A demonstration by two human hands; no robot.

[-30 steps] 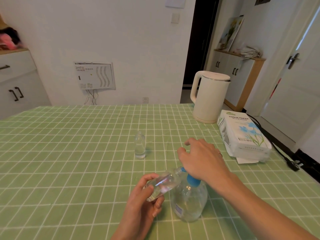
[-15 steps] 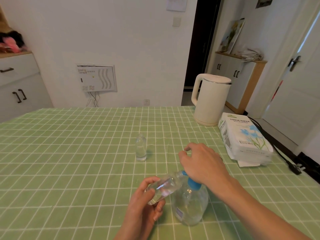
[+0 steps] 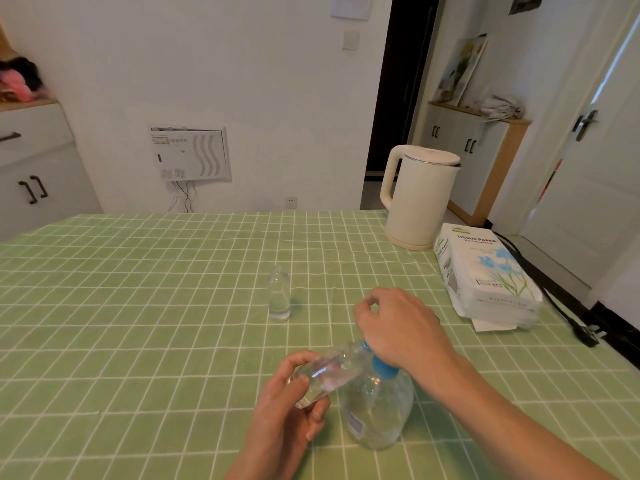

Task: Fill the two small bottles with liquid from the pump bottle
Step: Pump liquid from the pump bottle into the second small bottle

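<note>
Nearest the camera, the left hand (image 3: 287, 403) is wrapped around a small bottle (image 3: 322, 375), thumb on top and fingers curled beneath. This bottle is tipped far over, almost lying down. Its long axis runs from the base at lower left up to the mouth at upper right. The mouth points at the blue spout of the pump bottle (image 3: 377, 410) and appears to meet it, though the joint is partly hidden. The held bottle is clear plastic with bright glints; how much is in it cannot be told.

Just to its right the pump bottle stands upright on the counter (image 3: 138, 306). It is round-bellied and transparent, with a blue collar and a small label low on its side. The right hand (image 3: 398, 327) lies on top of the pump head. Its fingers are loosely curled ahead of the head and close on nothing visible.

Further back and well apart, a second small bottle (image 3: 278, 296) stands upright on the green checked cloth, clear and slim, neck pointing straight up.

At the far right are a tissue pack (image 3: 485, 271) and, behind it, a cream kettle (image 3: 419, 199).
</note>
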